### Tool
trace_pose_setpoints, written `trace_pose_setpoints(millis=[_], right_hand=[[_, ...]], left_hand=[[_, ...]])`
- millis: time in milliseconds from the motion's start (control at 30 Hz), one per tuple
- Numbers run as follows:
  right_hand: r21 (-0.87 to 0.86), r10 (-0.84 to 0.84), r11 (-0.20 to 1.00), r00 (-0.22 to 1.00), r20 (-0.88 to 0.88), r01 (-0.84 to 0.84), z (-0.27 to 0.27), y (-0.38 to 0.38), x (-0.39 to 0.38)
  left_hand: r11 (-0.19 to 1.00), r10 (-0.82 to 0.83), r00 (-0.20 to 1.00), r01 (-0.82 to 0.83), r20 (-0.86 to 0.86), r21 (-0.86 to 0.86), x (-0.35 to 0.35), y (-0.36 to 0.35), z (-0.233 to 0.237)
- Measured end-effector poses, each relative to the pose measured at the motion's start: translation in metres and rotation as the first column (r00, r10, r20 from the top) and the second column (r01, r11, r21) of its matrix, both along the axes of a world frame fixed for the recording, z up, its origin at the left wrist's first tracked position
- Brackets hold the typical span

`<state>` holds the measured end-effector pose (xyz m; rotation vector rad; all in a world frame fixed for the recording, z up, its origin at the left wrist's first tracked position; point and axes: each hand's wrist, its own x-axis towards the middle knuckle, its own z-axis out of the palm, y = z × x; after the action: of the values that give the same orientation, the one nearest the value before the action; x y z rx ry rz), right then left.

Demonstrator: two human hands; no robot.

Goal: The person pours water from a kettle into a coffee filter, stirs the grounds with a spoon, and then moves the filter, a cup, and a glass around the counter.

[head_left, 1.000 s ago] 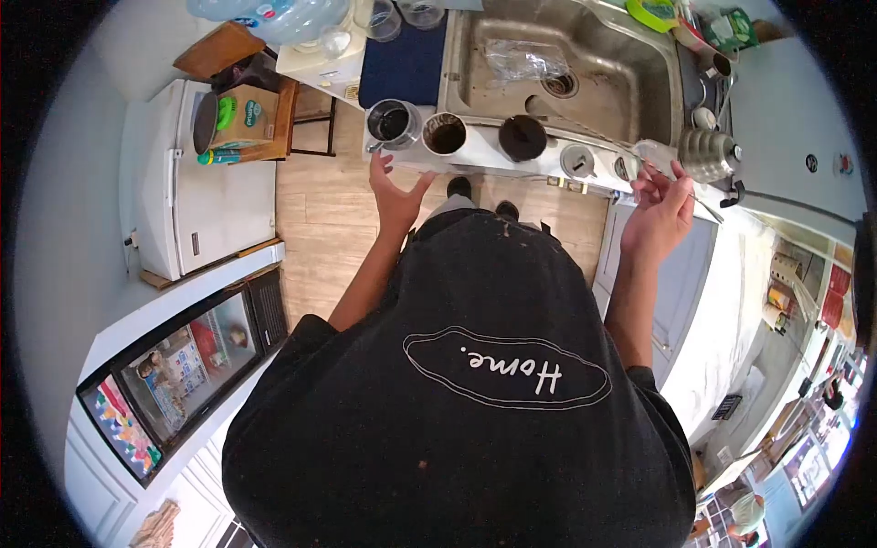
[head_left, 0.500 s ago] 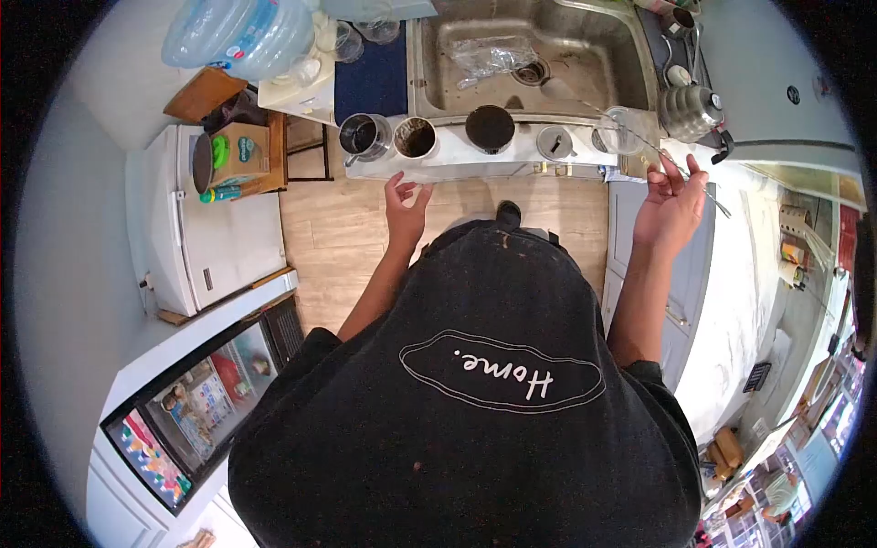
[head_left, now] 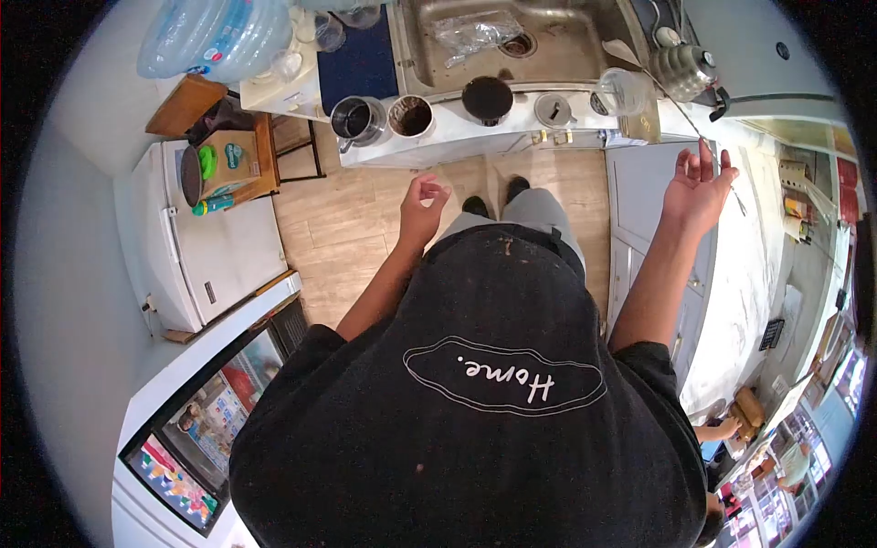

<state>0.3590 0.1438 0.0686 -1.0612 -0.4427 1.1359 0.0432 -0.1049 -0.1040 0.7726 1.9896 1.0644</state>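
My right hand [head_left: 696, 194] holds a long thin bar spoon [head_left: 677, 103] between its fingers. The spoon's bowl points at the sink's right side, and its far end sticks out past my hand. My left hand [head_left: 422, 210] hangs over the floor with its fingers loosely curled and nothing visible in them. Along the counter edge ahead stand a metal pitcher [head_left: 357, 119], a cup with dark residue inside [head_left: 411, 117], a dark round container [head_left: 487, 99], a small lidded container [head_left: 554, 111] and a clear plastic container [head_left: 627, 91].
A steel sink [head_left: 585, 27] with a crumpled plastic bag [head_left: 475, 35] lies ahead. A steel kettle [head_left: 683, 71] stands right of it, large water bottles [head_left: 215, 36] at the left. A white freezer [head_left: 228, 242] is left; a marble counter [head_left: 735, 301] runs right. Another person's hand [head_left: 726, 429] shows lower right.
My right hand has moved outward to the right with the bar spoon, away from the sink. My left hand has shifted slightly right and down, its fingers more curled.
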Motion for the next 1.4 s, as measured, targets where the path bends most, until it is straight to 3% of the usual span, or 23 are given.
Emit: trace_pose_setpoints(millis=[167, 267, 567, 767, 900, 1067, 1400], right_hand=[[-0.082, -0.113, 0.991, 0.982, -0.152, 0.101, -0.033, 0.018, 0.026], [-0.123, -0.099, 0.989, 0.991, -0.095, 0.087, -0.056, 0.035, 0.042], [-0.306, 0.033, 0.944, 0.961, -0.275, -0.120, -0.167, 0.087, 0.080], [-0.331, 0.122, 0.921, 0.958, -0.260, -0.207, -0.194, 0.112, 0.077], [-0.460, 0.141, 0.859, 0.968, -0.208, -0.225, -0.196, 0.111, 0.080], [-0.539, 0.086, 0.818, 0.969, -0.233, -0.202, -0.220, 0.099, 0.078], [-0.577, 0.168, 0.786, 0.975, -0.147, -0.222, -0.196, 0.101, 0.068]], left_hand=[[0.999, -0.044, 0.999, 0.044, -0.019, 0.017, 0.013, 0.020, 0.009], [0.998, -0.043, 0.998, 0.045, -0.036, 0.052, 0.023, 0.032, 0.011], [0.999, 0.019, 0.999, -0.017, -0.040, 0.044, 0.076, 0.069, 0.013], [0.993, 0.109, 0.994, -0.111, -0.031, -0.049, 0.110, 0.072, 0.012], [0.988, 0.123, 0.992, -0.126, -0.041, -0.084, 0.124, 0.066, 0.021], [0.980, 0.163, 0.985, -0.167, -0.048, -0.108, 0.117, 0.057, 0.017], [0.991, 0.090, 0.995, -0.093, -0.033, -0.095, 0.125, 0.102, 0.005]])
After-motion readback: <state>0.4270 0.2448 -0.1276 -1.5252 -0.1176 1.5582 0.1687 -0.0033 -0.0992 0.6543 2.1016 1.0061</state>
